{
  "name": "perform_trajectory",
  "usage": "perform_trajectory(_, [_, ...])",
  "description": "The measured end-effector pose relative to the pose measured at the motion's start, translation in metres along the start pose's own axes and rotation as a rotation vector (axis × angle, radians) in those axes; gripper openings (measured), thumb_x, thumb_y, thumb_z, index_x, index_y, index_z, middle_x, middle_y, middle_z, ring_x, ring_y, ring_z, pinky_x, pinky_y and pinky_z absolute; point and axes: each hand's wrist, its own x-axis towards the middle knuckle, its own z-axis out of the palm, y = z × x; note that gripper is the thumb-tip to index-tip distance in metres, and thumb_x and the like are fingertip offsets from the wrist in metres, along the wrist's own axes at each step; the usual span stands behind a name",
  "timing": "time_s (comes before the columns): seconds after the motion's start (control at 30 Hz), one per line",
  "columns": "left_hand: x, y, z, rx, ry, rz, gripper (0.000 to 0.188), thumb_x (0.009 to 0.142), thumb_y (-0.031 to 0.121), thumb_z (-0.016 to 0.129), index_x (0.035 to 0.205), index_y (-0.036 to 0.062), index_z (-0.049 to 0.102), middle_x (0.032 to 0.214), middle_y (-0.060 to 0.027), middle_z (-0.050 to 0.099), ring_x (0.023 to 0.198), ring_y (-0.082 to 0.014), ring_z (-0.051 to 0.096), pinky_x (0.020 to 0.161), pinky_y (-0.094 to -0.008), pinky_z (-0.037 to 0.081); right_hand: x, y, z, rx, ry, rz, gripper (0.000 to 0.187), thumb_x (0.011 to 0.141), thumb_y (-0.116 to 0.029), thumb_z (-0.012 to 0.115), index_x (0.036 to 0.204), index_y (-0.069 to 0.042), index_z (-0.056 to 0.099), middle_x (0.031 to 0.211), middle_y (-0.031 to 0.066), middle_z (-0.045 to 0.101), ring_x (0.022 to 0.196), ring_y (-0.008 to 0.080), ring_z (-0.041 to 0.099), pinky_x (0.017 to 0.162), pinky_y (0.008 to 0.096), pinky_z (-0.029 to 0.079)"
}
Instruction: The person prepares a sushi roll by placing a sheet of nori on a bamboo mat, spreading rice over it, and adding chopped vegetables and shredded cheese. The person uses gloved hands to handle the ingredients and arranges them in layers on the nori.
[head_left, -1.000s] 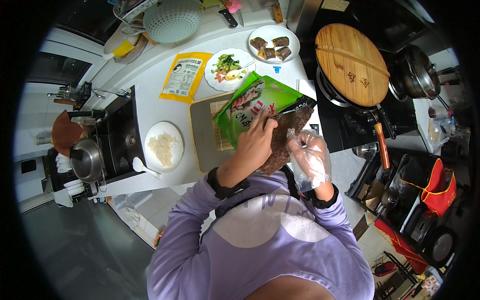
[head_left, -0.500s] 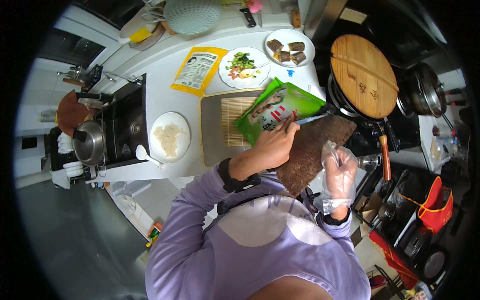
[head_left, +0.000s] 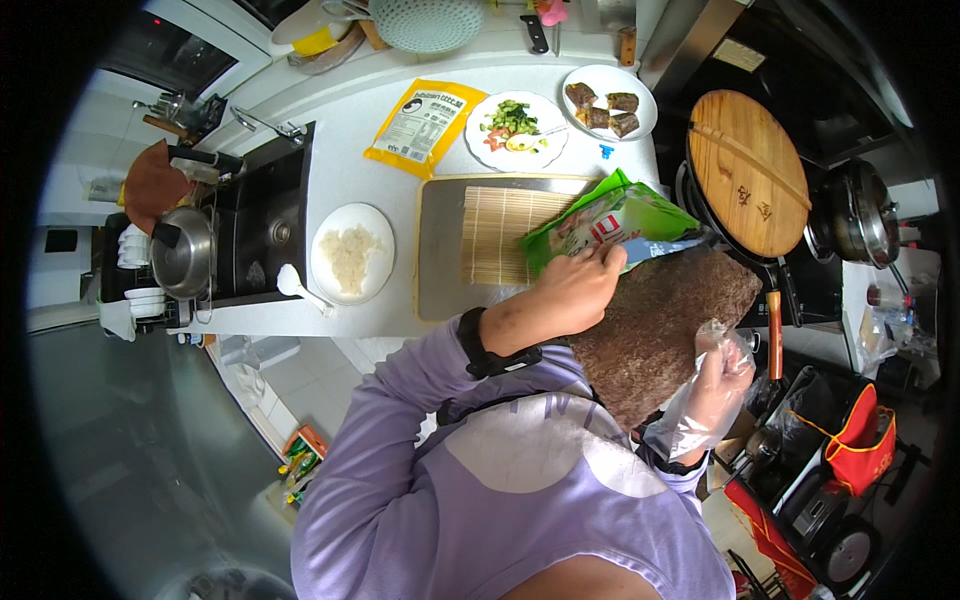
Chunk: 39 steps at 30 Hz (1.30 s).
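Observation:
My bare left hand (head_left: 578, 290) is closed on the green plastic packet (head_left: 612, 212), gripping it by its near edge. A large dark brown nori sheet (head_left: 660, 325) stretches from beside the packet's opening toward my body. Its right edge is pinched in my right hand (head_left: 725, 370), which wears a clear plastic glove. Whether a corner of the sheet is still inside the packet is hard to make out. Under the packet, a bamboo rolling mat (head_left: 495, 235) lies on a grey cutting board (head_left: 434, 250).
Around the board are a plate of rice (head_left: 325, 275), a white rice paddle (head_left: 292, 282), a yellow packet (head_left: 450, 105), a plate of chopped vegetables (head_left: 480, 140) and a plate of cut rolls (head_left: 640, 95). A wooden-lidded pan (head_left: 735, 165) is on the stove; the sink (head_left: 265, 230) is left.
The nori sheet has shifted right along with my gloved hand, and more of it shows. My left hand and the green packet are also slightly farther right as the view has shifted.

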Motion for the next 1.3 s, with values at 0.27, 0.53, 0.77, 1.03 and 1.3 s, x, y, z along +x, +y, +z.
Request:
perform_trajectory(0.27, [-0.002,0.001,0.003,0.042,0.064,0.140,0.057,0.067,-0.004,0.060,0.120,0.0031,0.038,0.133,-0.0226,0.043,0.110,-0.0351,0.055,0.057,-0.0420,0.050,0.000,0.004,-0.005,-0.007,0.001,-0.075,0.020,0.083,-0.011,0.058,0.068,-0.004,0.048,0.066,-0.0022,0.045,0.063,0.0084,0.038,0.057,0.0268,0.032])
perform_trajectory(0.53, [0.005,-0.001,-0.002,0.240,0.189,0.140,0.049,0.069,-0.004,0.059,0.115,0.0011,0.043,0.128,-0.0259,0.048,0.108,-0.0353,0.058,0.060,-0.0385,0.053,-0.027,0.000,-0.017,0.038,-0.012,-0.082,0.023,0.081,-0.014,0.062,0.067,-0.005,0.047,0.066,-0.0005,0.046,0.061,0.0109,0.039,0.057,0.0280,0.032])
perform_trajectory(0.77, [0.017,0.010,-0.007,0.085,0.119,0.096,0.054,0.068,-0.005,0.059,0.119,-0.0012,0.041,0.104,-0.0239,0.060,0.086,-0.0379,0.064,0.063,-0.0430,0.053,-0.029,0.004,-0.036,-0.093,-0.214,-0.291,0.040,0.081,-0.024,0.066,0.060,-0.008,0.037,0.059,0.0044,0.041,0.054,0.0168,0.038,0.052,0.0317,0.027])
perform_trajectory(1.03, [0.031,0.011,-0.041,0.270,0.239,0.005,0.052,0.072,-0.004,0.058,0.121,0.0033,0.042,0.095,-0.0201,0.063,0.081,-0.0356,0.065,0.064,-0.0432,0.052,-0.030,0.001,-0.058,0.164,0.062,-0.501,0.014,0.079,-0.012,0.063,0.080,0.000,0.055,0.079,0.0062,0.053,0.075,0.0151,0.052,0.070,0.0306,0.041])
perform_trajectory(1.3, [-0.069,-0.078,-0.188,0.223,0.292,-0.391,0.046,0.080,-0.004,0.050,0.122,0.0146,0.045,0.078,-0.0252,0.059,0.079,-0.0419,0.061,0.064,-0.0432,0.047,0.003,0.007,-0.062,0.498,0.059,-0.226,0.007,0.079,-0.002,0.060,0.084,0.002,0.058,0.088,0.0113,0.060,0.079,0.0167,0.058,0.078,0.0319,0.046])
